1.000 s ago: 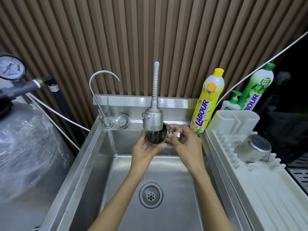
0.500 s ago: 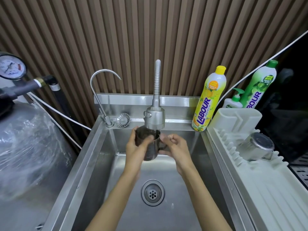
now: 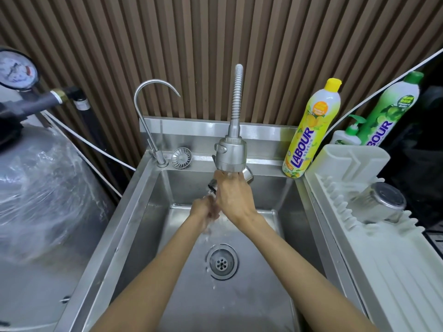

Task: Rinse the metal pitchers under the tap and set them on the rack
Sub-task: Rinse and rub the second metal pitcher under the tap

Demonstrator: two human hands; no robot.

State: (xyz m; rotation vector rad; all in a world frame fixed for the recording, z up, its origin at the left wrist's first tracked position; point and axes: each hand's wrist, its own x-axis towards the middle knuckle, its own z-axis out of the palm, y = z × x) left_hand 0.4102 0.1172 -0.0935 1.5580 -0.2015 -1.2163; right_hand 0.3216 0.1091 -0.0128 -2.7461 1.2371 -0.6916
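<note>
A metal pitcher (image 3: 248,175) lies tipped just under the spray tap head (image 3: 231,152), over the steel sink (image 3: 143,212). My right hand (image 3: 233,196) grips it from above and covers most of it; only its base on the right and a bit of dark rim on the left show. My left hand (image 3: 205,210) is lower, below that rim, with water running over it, and its fingers are hidden by the right hand. A second metal pitcher (image 3: 378,204) lies mouth down on the white drying rack (image 3: 388,264) at the right.
A thin gooseneck tap (image 3: 148,121) and a strainer cap (image 3: 181,157) sit at the sink's back left. Yellow (image 3: 311,130) and green (image 3: 386,111) soap bottles and a pump bottle (image 3: 348,136) stand behind the rack. A plastic-wrapped tank (image 3: 40,192) is at the left. The drain (image 3: 222,261) lies in the basin.
The pitcher, held upright under the tap before, is now tipped over with my right hand on top. My left hand has dropped below it, and water spills into the basin.
</note>
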